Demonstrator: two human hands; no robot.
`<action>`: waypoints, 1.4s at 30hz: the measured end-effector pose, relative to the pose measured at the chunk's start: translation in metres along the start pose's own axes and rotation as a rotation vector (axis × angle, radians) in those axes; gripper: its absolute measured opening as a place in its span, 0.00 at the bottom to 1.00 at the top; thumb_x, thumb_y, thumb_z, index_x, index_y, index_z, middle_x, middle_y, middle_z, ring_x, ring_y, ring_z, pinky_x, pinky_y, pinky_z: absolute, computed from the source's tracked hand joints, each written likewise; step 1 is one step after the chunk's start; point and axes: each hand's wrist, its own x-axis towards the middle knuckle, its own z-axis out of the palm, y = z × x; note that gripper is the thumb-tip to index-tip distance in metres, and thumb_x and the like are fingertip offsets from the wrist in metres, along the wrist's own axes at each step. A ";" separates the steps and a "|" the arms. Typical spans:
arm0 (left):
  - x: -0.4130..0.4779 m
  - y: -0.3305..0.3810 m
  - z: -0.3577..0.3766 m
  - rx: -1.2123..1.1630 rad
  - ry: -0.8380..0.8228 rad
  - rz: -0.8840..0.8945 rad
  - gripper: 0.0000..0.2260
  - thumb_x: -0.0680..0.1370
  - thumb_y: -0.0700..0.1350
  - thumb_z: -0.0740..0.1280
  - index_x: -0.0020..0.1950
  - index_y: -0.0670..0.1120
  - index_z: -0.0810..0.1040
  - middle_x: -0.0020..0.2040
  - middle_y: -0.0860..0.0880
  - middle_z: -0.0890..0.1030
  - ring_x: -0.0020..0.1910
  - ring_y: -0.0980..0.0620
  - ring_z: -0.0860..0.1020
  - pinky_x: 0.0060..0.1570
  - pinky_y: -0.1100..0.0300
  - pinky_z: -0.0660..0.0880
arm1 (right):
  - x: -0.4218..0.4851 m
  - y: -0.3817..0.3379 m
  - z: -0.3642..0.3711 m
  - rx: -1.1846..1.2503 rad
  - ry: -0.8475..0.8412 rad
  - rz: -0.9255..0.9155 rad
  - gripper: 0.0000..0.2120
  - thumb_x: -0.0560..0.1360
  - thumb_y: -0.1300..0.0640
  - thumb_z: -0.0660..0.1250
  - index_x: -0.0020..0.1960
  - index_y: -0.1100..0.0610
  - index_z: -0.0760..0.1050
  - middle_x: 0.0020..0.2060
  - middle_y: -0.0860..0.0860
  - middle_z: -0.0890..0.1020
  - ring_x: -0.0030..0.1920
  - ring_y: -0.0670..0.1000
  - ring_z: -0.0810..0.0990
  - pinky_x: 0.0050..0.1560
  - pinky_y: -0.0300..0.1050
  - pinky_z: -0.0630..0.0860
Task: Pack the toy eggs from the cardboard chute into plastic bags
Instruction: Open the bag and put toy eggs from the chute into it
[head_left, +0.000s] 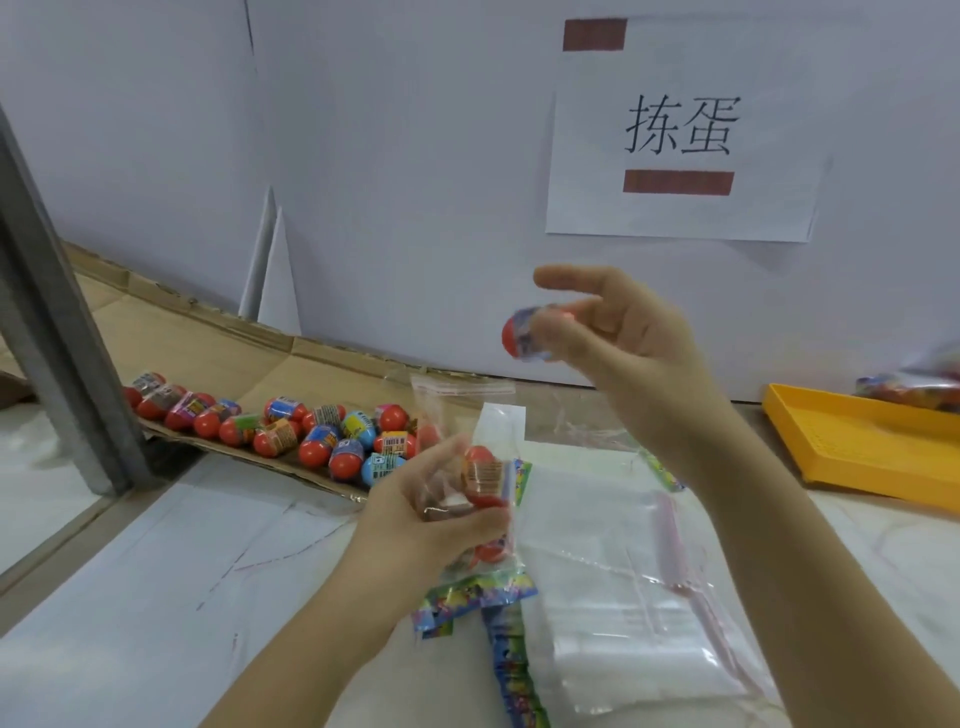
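Step in hand: filling a bag. Left hand (431, 512) grips a plastic bag (460, 400) low down, fingers curled round it, bag mouth standing up above the hand. One bagged egg (482, 467) shows through the film; something red lies below it, count unclear. Right hand (628, 332) is up and right of the bag mouth. It pinches a held egg (527, 332) between thumb and fingers, forefinger sticking out, all blurred. Loose eggs (332, 431) lie on the cardboard chute (208, 332), beyond and left of the left hand. Empty bags (597, 571) are stacked on the worktop (130, 597) under the right forearm. Next move, likely: bring the egg down-left over the mouth and drop it in. The mouth looks barely open, so it may need spreading first. Yellow tray (857, 452) sits far right of the right hand, probably for filled bags.
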 end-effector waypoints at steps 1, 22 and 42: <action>0.000 0.000 0.001 0.020 0.010 0.024 0.27 0.67 0.33 0.76 0.61 0.54 0.79 0.43 0.52 0.86 0.41 0.55 0.85 0.34 0.66 0.79 | -0.001 -0.001 0.001 -0.016 -0.024 0.027 0.15 0.68 0.45 0.74 0.52 0.45 0.76 0.39 0.43 0.84 0.42 0.44 0.82 0.46 0.40 0.76; -0.003 0.003 0.005 -0.034 -0.068 0.280 0.17 0.66 0.58 0.68 0.48 0.49 0.83 0.35 0.53 0.84 0.34 0.60 0.81 0.33 0.72 0.74 | -0.009 0.001 0.011 -0.623 -0.243 -0.034 0.05 0.72 0.42 0.69 0.48 0.40 0.79 0.43 0.32 0.82 0.52 0.33 0.73 0.61 0.45 0.54; 0.007 0.006 -0.011 -0.108 0.284 0.187 0.10 0.74 0.56 0.63 0.39 0.62 0.84 0.40 0.58 0.85 0.41 0.56 0.83 0.35 0.60 0.81 | -0.007 0.020 0.027 -0.238 0.001 -0.022 0.05 0.76 0.47 0.65 0.47 0.38 0.79 0.50 0.43 0.79 0.52 0.39 0.76 0.56 0.33 0.68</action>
